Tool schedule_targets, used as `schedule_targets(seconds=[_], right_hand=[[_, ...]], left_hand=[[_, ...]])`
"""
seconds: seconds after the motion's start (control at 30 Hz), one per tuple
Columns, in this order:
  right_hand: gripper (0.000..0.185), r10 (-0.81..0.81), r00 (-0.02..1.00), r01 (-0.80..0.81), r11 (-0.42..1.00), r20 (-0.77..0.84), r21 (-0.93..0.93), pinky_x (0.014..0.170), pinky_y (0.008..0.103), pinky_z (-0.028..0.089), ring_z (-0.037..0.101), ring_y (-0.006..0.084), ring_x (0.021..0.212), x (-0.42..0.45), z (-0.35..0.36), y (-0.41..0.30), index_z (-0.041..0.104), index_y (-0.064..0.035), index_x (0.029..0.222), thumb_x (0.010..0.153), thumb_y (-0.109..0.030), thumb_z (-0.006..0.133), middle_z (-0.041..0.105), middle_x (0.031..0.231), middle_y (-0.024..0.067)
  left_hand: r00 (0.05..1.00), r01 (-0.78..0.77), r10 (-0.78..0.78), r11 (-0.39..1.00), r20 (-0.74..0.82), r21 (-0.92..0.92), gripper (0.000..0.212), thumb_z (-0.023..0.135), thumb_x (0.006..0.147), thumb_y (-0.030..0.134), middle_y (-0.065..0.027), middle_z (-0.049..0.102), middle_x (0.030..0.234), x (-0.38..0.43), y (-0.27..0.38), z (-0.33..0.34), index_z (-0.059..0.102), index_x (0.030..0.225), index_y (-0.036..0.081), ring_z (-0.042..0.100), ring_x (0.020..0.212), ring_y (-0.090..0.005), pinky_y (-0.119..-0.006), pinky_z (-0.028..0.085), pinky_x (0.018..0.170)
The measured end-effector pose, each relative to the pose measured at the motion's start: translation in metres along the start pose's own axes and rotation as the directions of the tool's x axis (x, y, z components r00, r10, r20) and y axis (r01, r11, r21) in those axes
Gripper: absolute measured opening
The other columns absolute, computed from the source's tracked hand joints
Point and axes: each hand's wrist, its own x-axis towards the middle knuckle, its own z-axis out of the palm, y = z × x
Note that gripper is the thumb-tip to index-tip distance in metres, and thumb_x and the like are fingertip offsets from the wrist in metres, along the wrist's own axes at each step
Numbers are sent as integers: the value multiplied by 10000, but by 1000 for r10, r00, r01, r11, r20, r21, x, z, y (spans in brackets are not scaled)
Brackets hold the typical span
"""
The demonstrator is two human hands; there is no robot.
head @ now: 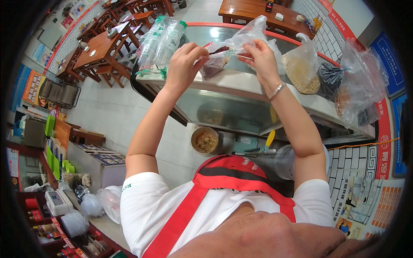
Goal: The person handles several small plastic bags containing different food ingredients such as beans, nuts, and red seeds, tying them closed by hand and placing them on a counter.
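Note:
Both my hands are raised over the top of a glass display case. My left hand pinches one side of a clear plastic bag that has dark red beans or grains in it. With fingers bent, my right hand grips the thin, crumpled plastic at the bag's other side. Behind the hands another clear bag bunches up. Right of my right hand stands a knotted bag of pale yellow beans. Wrapped clear plastic cups or containers lie left of my left hand.
Further right on the case are a dark tied bag and a large clear bag. On the floor below sits a round pot of food scraps, beside a yellow-handled tool and a translucent bucket. Wooden tables stand beyond.

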Motion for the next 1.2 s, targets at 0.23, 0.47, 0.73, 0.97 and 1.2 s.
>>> schedule_targets(seconds=[0.23, 0.47, 0.73, 0.97, 1.2], right_hand=[[123, 135, 991, -127, 919, 4, 373, 822, 377, 525, 620, 188, 845, -14, -4, -3, 524, -29, 1075, 972, -96, 512, 616, 939, 75], [117, 81, 996, -83, 996, 31, 45, 705, 226, 439, 537, 59, 795, -31, 5, 5, 546, -44, 1067, 979, -104, 498, 590, 925, -2], [162, 95, 990, -98, 995, 103, 18, 584, 197, 392, 463, 30, 684, -35, 9, 1, 541, -58, 1013, 982, -216, 557, 545, 825, -31], [165, 48, 992, -46, 999, 121, -16, 676, 232, 456, 537, 83, 744, -29, 13, -2, 503, -15, 1118, 959, -60, 509, 572, 888, 32], [254, 0, 999, 2, 999, 44, -42, 725, 248, 479, 575, 115, 777, -33, 18, -11, 480, 10, 1167, 916, 31, 513, 571, 984, 74]], left_hand=[[957, -240, 245, 969, 154, -51, 109, 686, 824, 139, -44, 605, 846, -11, 15, 1, 603, 869, 85, 619, 742, -243, -362, 493, 655], [937, 114, -206, 944, 282, 309, 214, 661, 850, 104, -74, 675, 929, -4, 17, 0, 620, 1056, 58, 652, 769, -266, -377, 526, 689], [901, -286, 289, 957, 323, -56, 332, 659, 731, 45, -94, 670, 996, 39, 1, 13, 624, 1061, 35, 642, 978, -277, -383, 508, 847], [723, -43, 14, 999, 691, 25, 92, 627, 731, 28, -154, 681, 797, 31, -32, 51, 673, 811, 32, 687, 801, -306, -394, 548, 700], [596, -149, -19, 980, 803, 133, 291, 630, 747, 38, -153, 689, 1040, 26, -38, 26, 691, 1030, 4, 657, 993, -311, -380, 530, 853]])
